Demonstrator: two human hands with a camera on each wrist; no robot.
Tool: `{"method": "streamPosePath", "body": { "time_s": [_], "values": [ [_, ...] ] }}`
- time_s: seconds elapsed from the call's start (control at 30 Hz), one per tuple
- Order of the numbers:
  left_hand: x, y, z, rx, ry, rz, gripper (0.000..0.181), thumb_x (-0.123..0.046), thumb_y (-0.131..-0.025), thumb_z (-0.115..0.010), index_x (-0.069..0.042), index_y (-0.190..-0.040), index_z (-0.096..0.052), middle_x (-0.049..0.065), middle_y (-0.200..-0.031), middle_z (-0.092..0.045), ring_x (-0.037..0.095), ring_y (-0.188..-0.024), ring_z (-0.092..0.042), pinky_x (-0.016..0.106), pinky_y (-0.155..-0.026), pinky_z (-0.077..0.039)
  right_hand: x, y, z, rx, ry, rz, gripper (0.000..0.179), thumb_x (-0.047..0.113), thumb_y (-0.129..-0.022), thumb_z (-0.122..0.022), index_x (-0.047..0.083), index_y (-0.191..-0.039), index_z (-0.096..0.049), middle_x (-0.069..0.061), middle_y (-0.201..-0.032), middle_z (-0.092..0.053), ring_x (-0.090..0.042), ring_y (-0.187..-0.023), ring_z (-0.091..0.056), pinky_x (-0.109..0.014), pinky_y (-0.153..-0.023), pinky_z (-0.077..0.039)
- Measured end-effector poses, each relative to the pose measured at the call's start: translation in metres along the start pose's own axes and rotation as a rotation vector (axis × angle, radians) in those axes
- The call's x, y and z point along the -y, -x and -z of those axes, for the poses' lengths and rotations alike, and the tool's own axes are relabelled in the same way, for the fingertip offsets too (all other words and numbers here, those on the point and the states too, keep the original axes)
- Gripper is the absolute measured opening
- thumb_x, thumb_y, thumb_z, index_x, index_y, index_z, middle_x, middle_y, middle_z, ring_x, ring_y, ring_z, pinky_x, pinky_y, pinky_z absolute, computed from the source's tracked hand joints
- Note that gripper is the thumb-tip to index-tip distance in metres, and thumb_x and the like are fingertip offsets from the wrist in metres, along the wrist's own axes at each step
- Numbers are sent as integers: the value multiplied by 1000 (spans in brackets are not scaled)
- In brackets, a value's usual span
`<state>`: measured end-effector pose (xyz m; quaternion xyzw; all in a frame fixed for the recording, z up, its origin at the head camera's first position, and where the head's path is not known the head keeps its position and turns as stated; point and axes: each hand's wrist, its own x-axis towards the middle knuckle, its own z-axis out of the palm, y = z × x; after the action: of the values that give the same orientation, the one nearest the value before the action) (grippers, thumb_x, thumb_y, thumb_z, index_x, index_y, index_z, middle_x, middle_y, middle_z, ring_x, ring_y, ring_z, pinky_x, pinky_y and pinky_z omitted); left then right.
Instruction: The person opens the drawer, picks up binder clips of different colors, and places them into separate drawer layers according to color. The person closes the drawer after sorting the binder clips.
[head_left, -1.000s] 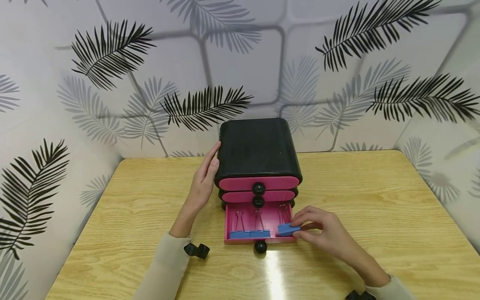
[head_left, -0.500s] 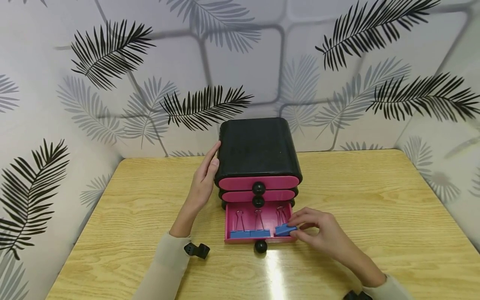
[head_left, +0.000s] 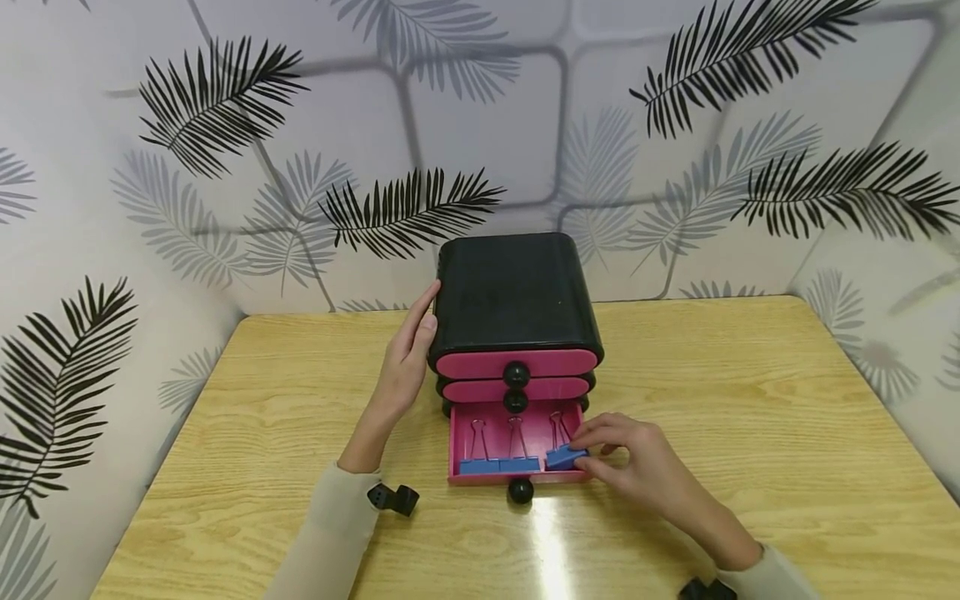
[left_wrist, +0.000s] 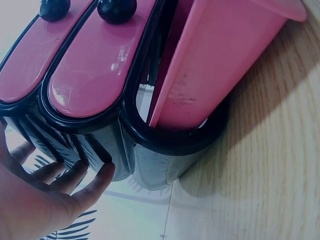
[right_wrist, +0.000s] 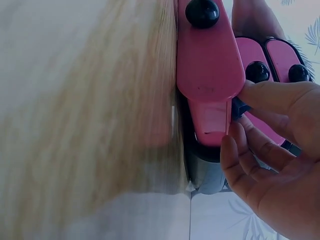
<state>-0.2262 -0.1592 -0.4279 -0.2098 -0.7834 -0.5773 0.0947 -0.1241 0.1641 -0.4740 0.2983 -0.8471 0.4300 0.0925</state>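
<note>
A black drawer cabinet point(head_left: 513, 292) with pink fronts stands on the table, its bottom drawer point(head_left: 457, 437) pulled out. Inside that drawer two blue binder clips point(head_left: 498, 466) lie side by side at the left. At the drawer's right, my right hand point(head_left: 630, 458) pinches a third blue binder clip point(head_left: 562, 457), tilted, its wire handles toward the back. In the right wrist view, most of this clip point(right_wrist: 240, 107) is hidden by the drawer front and fingers. My left hand point(head_left: 405, 367) rests on the cabinet's left side with fingers extended; the left wrist view shows its fingertips touching the black casing.
Two upper drawers point(head_left: 480, 367) with round black knobs are closed. The open drawer's knob point(head_left: 521, 490) projects toward the front. Wooden tabletop point(head_left: 750, 400) extends on both sides, and a leaf-patterned backdrop point(head_left: 480, 125) rises behind the cabinet.
My right hand has moved slightly left with the binder clip, bringing it farther inside the drawer and nearer the other two. My left hand stays on the cabinet.
</note>
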Motion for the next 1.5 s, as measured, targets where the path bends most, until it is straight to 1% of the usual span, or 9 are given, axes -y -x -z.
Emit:
{"method": "streamPosePath", "body": {
  "time_s": [0.13, 0.23, 0.37, 0.43, 0.67, 0.93, 1.17, 1.33, 1.5],
  "values": [
    [-24, 4, 1, 8, 4, 13, 51, -14, -111, -36, -6, -162, -30, 9, -167, -28, 22, -153, -26, 44, -123, -24, 1, -2, -2, 10, 26, -33, 18, 0, -79, -86, 11, -93, -82, 0, -100, -74, -9, -85, -66, -26, -63, -58],
    [-38, 7, 1, 10, 11, 14, 51, -15, -111, -36, -5, -161, -31, 10, -167, -28, 21, -153, -26, 44, -123, -23, 3, -4, -2, 32, 44, -73, 16, 2, -80, -86, 10, -93, -83, 0, -100, -74, -10, -87, -66, -25, -62, -57],
    [-38, 7, 1, 9, 14, 6, 51, -15, -112, -36, -5, -161, -31, 11, -167, -28, 20, -153, -26, 42, -124, -23, 4, -5, -3, 43, 51, -84, 15, 1, -80, -86, 11, -93, -83, 0, -101, -75, -13, -89, -66, -24, -63, -56],
    [-38, 7, 2, 7, 16, 1, 51, -15, -111, -36, -4, -161, -31, 12, -167, -28, 21, -153, -26, 43, -124, -23, 4, -6, -3, 46, 47, -75, 15, 1, -81, -85, 10, -92, -83, -1, -101, -75, -14, -90, -66, -24, -63, -56],
    [-38, 6, 2, 1, 29, -7, 51, -14, -111, -36, -3, -161, -31, 14, -167, -28, 22, -154, -25, 42, -124, -22, 7, -7, -2, 75, 34, -94, 13, 2, -83, -84, 10, -93, -83, -2, -102, -74, -16, -90, -67, -23, -64, -57],
    [-38, 6, 1, -2, 27, -11, 51, -14, -111, -36, -3, -160, -32, 14, -166, -29, 21, -153, -26, 42, -124, -23, 7, -8, 0, 101, 21, -83, 12, 3, -86, -82, 10, -95, -83, -4, -104, -74, -19, -92, -68, -24, -65, -57],
    [-37, 7, 1, 4, 21, -12, 51, -13, -111, -36, -2, -160, -31, 13, -167, -28, 21, -154, -25, 42, -124, -22, 4, -7, -1, 107, 31, -52, 13, 2, -86, -81, 10, -96, -83, -3, -104, -74, -18, -92, -68, -24, -64, -56],
    [-37, 6, 1, 6, 25, -16, 51, -13, -111, -36, -2, -160, -31, 14, -167, -28, 21, -154, -25, 42, -124, -22, 3, -7, -1, 111, 42, -56, 12, 2, -87, -80, 10, -96, -83, -3, -104, -74, -17, -93, -66, -24, -65, -56],
    [-37, 6, 1, 10, 24, -17, 51, -13, -111, -36, -2, -160, -31, 14, -167, -28, 21, -154, -25, 42, -124, -22, 3, -7, -2, 123, 47, -62, 11, 2, -88, -79, 11, -94, -83, -2, -104, -75, -17, -94, -66, -26, -65, -56]
  ]
}}
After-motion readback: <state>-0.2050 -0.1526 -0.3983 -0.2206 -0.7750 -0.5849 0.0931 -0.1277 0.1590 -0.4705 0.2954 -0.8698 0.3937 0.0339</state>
